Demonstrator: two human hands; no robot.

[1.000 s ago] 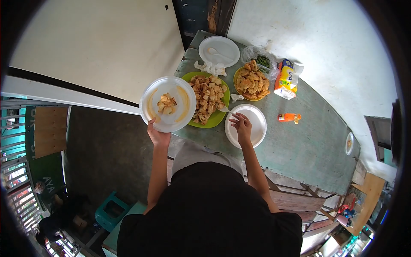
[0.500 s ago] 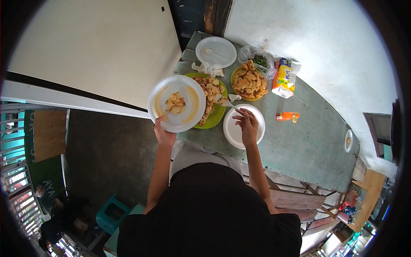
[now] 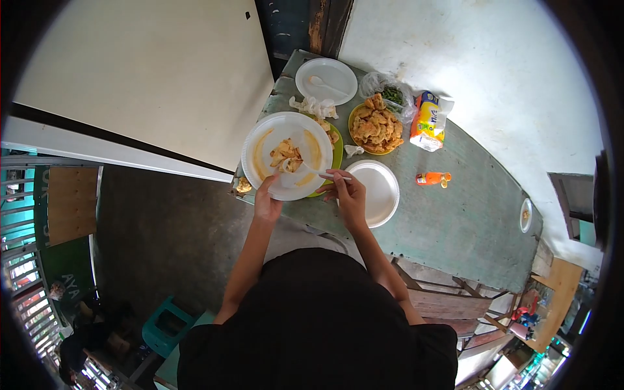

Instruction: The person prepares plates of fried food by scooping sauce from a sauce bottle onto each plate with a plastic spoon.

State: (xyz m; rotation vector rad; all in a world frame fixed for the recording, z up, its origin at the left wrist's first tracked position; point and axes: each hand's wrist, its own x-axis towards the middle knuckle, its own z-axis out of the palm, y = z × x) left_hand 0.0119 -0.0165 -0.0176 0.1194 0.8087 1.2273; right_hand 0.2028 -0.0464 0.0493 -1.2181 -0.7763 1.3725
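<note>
1. The white plate (image 3: 260,146) of fried pieces (image 3: 286,156) is gripped at its near rim by the left hand (image 3: 267,205); it is best kept level.
2. A plastic spoon (image 3: 311,170) is pinched in the right hand's fingers (image 3: 342,184), its tip at the pieces; it should be tipped gently.
3. Beyond the fingers, the green plate (image 3: 335,156) lies on the bench (image 3: 448,214).

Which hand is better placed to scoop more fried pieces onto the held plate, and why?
Probably the right hand: it already holds the white plastic spoon over the white plate, beside the green plate of fried pieces. The left hand is busy gripping that white plate's rim.
</note>
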